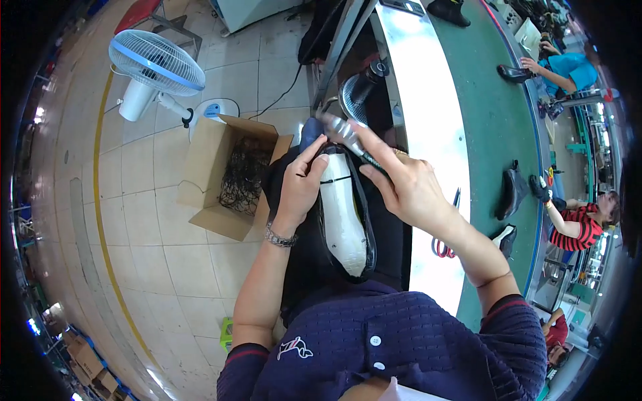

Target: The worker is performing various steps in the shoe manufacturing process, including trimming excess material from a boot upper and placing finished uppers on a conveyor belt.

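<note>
A black shoe (344, 220) lies on the person's lap, over the dark trousers (391, 250), its white underside turned up and a thin black band crossing it. The left hand (301, 186) is closed on the shoe's far end, its thumb bent over the white surface and its fingers at the black edge. A metal bracelet (281, 237) circles that wrist.

The right hand (414, 190), apart from the left, is curled around a metal-headed tool (342, 131), with the forefinger stretched along it. The tool's head is blurred, just beyond the shoe's far end; whether it touches the shoe cannot be told.

To the left of the shoe, an open cardboard box (224, 224) stands with its flaps spread, holding a tangled heap of thin black cords (244, 174). Farther left, on the near side, are more cardboard boxes (83, 361), their contents too small to make out.

To the right of the shoe runs a white counter (435, 100), with red-handled scissors (443, 248) on it. Past that, farther right of the shoe, a green belt (498, 120) carries several black shoes (513, 190).
</note>
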Motion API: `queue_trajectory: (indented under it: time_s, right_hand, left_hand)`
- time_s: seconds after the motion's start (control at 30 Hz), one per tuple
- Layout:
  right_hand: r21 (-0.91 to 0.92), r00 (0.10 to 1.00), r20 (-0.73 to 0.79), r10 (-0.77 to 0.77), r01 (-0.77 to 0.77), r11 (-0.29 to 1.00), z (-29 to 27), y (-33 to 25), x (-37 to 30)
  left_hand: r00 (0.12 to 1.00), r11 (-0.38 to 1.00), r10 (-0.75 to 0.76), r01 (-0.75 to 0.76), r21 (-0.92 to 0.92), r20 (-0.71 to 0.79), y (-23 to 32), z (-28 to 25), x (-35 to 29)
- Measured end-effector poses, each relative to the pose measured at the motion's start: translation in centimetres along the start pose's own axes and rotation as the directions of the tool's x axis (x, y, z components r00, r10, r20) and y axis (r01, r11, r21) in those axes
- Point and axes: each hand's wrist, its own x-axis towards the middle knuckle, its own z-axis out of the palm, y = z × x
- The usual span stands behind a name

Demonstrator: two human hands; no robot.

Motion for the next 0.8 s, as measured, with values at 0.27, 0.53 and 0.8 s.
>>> queue_trajectory:
  time_s: [0.27,0.53,0.8]
  right_hand:
    - [-0.049,0.989,0.146,0.038,-0.031,0.998,-1.1,0.3,0.7]
    - [-0.083,0.928,0.32,0.19,-0.172,0.982,1.4,2.0,-1.3]
    - [0.242,0.645,-0.217,0.733,-0.692,0.681,7.6,10.3,-12.8]
  left_hand:
    - [0.987,0.992,-0.1,0.109,-0.066,0.128,0.8,-1.0,0.0]
    - [0.966,0.985,-0.148,0.164,-0.06,0.21,1.6,-1.2,0.3]
    - [0.962,0.992,-0.108,0.122,-0.044,0.252,2.3,-1.8,0.4]
